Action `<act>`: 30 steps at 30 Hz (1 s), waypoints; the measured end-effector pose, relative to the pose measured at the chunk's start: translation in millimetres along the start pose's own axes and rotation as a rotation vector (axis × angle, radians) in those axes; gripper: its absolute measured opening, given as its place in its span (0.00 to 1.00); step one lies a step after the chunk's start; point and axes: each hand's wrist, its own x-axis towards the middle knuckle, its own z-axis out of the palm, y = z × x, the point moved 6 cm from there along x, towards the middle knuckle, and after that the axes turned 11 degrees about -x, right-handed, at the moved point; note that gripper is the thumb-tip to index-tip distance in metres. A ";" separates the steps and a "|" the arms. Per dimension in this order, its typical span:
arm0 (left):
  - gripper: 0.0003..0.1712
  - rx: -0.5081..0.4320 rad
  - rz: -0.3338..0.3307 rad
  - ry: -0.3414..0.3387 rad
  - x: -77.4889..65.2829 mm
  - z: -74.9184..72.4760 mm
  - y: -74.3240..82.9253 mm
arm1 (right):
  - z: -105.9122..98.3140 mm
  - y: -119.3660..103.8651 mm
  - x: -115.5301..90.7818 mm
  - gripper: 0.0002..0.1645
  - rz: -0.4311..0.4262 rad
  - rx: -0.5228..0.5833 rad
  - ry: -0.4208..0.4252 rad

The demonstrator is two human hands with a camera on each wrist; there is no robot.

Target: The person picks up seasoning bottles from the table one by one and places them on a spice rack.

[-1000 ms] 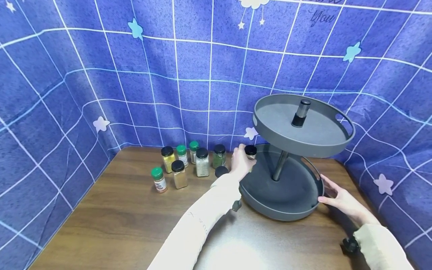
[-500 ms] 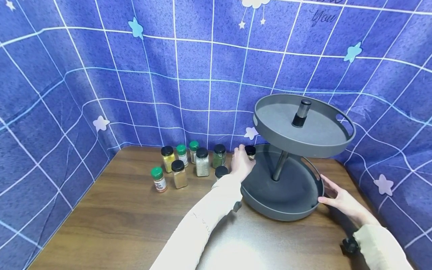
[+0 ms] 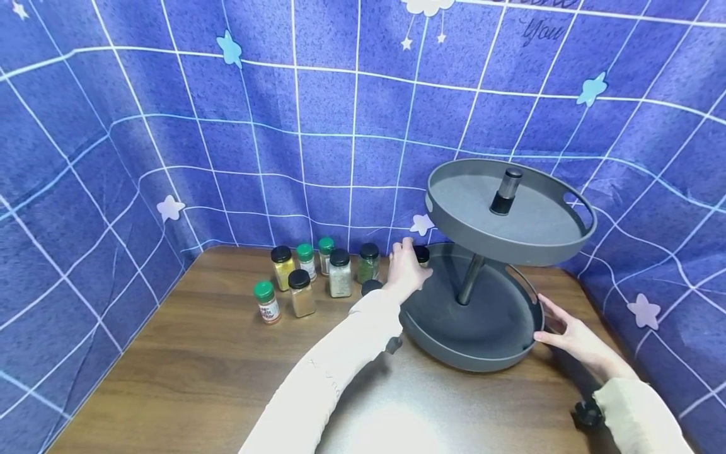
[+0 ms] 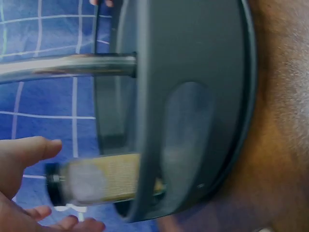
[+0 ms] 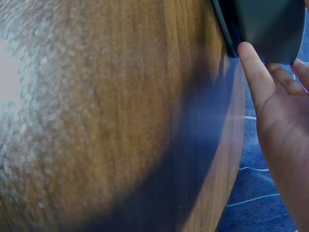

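Note:
My left hand [image 3: 406,271] is at the left rim of the grey two-tier round tray [image 3: 465,359]. A spice jar with a black lid [image 4: 104,179] stands upright inside the lower tier. In the left wrist view, my thumb [image 4: 41,149] and fingers are spread either side of its lid, with a gap at the thumb. From the head, my hand partly hides this jar. My right hand [image 3: 575,337] rests against the lower tier's right side, thumb and fingers extended and spread along the wall.
Several spice jars with black or green lids stand left of the tray, among them a green-filled jar [image 3: 368,263] and a black lid [image 3: 371,287] half hidden by my left arm. The upper tier [image 3: 544,221] overhangs the lower one. A blue curtain [image 3: 244,151] backs the wooden table [image 3: 187,372].
My left hand and forearm have shifted slightly left, away from the black-lidded jar in the tray. The jar stays in the lower tier. My right hand keeps its place.

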 end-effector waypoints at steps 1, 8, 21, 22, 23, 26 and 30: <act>0.45 0.019 -0.003 -0.013 -0.9 -1.9 2.8 | -0.5 -0.6 -0.5 0.48 -0.002 -0.001 0.004; 0.49 0.127 0.012 -0.108 -8.5 -19.9 20.4 | -1.5 -4.0 -1.7 0.48 -0.008 -0.013 0.013; 0.50 -0.041 0.119 -0.232 -30.0 -65.4 36.8 | -0.9 1.5 -1.2 0.49 0.041 -0.036 -0.006; 0.49 -0.053 0.134 -0.238 -31.6 -68.7 37.2 | -1.1 1.2 -1.2 0.49 0.040 -0.038 -0.003; 0.48 -0.063 0.148 -0.244 -33.1 -71.9 37.5 | -1.1 0.7 -1.2 0.49 0.036 -0.040 -0.002; 0.46 -0.096 0.187 -0.253 -37.3 -81.7 38.0 | -1.2 -0.3 -1.2 0.49 0.020 -0.035 0.008; 0.44 -0.135 0.198 -0.248 -41.9 -92.6 32.4 | 0.8 1.9 -1.6 0.49 0.043 -0.004 0.002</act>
